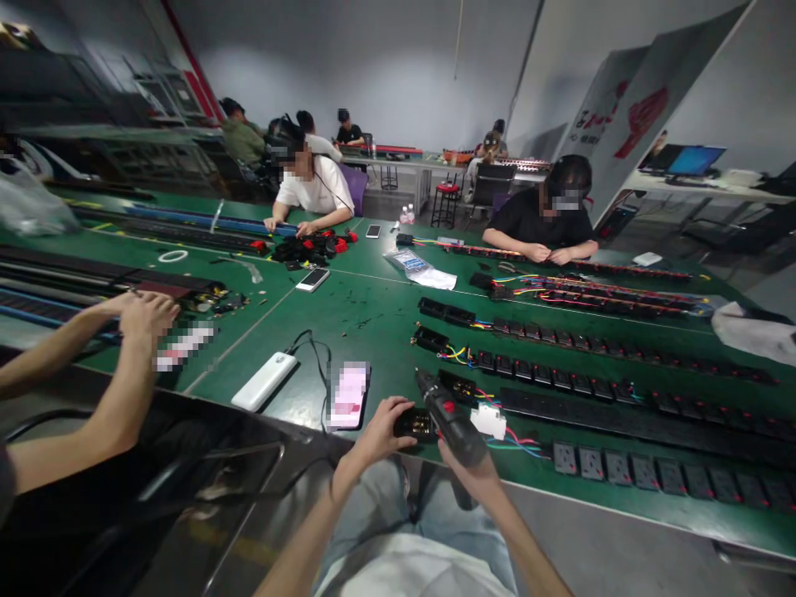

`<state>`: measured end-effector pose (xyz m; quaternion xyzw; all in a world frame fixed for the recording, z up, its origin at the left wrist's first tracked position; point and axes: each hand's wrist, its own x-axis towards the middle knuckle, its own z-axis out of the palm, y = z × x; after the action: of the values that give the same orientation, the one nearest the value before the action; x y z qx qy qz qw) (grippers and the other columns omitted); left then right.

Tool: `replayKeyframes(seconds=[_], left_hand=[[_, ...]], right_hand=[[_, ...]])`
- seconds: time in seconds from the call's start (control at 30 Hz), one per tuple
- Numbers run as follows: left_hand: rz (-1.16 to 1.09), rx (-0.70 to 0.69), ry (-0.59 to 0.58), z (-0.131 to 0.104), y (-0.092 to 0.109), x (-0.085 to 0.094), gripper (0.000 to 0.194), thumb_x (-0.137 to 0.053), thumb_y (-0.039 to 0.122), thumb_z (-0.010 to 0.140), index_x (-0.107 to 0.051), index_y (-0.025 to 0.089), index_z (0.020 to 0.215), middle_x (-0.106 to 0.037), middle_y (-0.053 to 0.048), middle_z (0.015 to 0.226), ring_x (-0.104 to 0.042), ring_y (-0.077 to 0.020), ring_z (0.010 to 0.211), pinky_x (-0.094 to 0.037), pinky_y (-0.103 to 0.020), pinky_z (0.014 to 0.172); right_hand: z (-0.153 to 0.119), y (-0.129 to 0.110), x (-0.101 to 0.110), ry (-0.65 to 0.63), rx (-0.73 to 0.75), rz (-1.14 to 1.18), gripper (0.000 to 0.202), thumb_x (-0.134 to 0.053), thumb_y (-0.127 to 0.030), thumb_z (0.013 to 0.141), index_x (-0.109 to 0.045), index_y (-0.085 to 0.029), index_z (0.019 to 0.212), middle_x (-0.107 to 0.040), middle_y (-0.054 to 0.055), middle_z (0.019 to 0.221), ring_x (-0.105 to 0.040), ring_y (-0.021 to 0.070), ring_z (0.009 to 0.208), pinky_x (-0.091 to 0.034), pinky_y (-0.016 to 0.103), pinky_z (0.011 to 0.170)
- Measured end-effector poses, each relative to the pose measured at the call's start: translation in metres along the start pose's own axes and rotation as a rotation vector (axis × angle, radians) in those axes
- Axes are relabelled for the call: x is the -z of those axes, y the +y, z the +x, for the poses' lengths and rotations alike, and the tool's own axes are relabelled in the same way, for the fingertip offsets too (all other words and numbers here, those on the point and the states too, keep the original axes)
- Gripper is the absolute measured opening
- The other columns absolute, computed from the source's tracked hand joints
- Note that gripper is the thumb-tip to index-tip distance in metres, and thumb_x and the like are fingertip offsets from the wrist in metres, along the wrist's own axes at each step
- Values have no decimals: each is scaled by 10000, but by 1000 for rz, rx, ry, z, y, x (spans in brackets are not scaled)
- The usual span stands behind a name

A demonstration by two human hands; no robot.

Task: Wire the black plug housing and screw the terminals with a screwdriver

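My left hand [385, 431] is closed on a small black plastic housing [414, 424] at the table's near edge, with brass-coloured contacts showing inside it. My right hand [476, 474] grips a black cordless screwdriver [458, 427] with a red button on its body. The tool slants over the table just right of the housing, its nose pointing away from me. Beside the tool lies a white block-shaped part [489, 421] among coloured wires [522, 444]. These wires lead to a row of black socket modules [618, 468].
More wired socket strips [547, 373] run along the right side. A lit phone [349, 396] and a white power bank [265, 381] with a cable lie to my left. A co-worker's hands [146, 315] work at far left; two people [317, 191] [541, 215] sit opposite.
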<state>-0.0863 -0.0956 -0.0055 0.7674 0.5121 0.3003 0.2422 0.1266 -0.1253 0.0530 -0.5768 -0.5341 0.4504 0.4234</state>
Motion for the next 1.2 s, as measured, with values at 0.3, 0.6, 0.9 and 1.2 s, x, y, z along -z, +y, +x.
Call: replayKeyframes(seconds=[0.3, 0.6, 0.9, 1.2], left_hand=[[521, 552, 425, -26, -37, 46, 835, -653, 453, 711, -242, 211, 1396, -323, -171, 1372, -345, -359, 1220, -376, -483, 904], [616, 542, 285, -29, -76, 76, 625, -443, 389, 860, -234, 147, 1397, -547, -162, 1109, -525, -280, 952, -420, -351, 762], [604, 534, 357, -11, -101, 85, 587, -547, 382, 783, -372, 161, 1298, -501, -155, 1211, -477, -309, 1052, -431, -401, 802], [255, 131, 599, 1, -67, 65, 326, -473, 258, 847, -493, 207, 1168, -517, -105, 1184, -465, -254, 1156, -372, -435, 992]], right_hand=[[-9, -29, -73, -332, 98, 49, 288, -596, -242, 750, -640, -134, 1013, -701, 62, 921, -629, 217, 866, -493, 337, 794], [-16, -6, -147, -323, 185, -135, 635, -652, -224, 694, -467, -220, 1302, -628, 69, 1134, -585, 248, 1049, -460, 346, 882], [27, 19, -152, -244, 92, -714, 734, -580, -289, 755, -299, -104, 1407, -543, 170, 1206, -521, 295, 1126, -424, 368, 921], [60, -2, -165, -167, 148, -929, 691, -580, -156, 737, -332, -9, 1365, -551, 229, 1162, -502, 304, 1081, -422, 376, 884]])
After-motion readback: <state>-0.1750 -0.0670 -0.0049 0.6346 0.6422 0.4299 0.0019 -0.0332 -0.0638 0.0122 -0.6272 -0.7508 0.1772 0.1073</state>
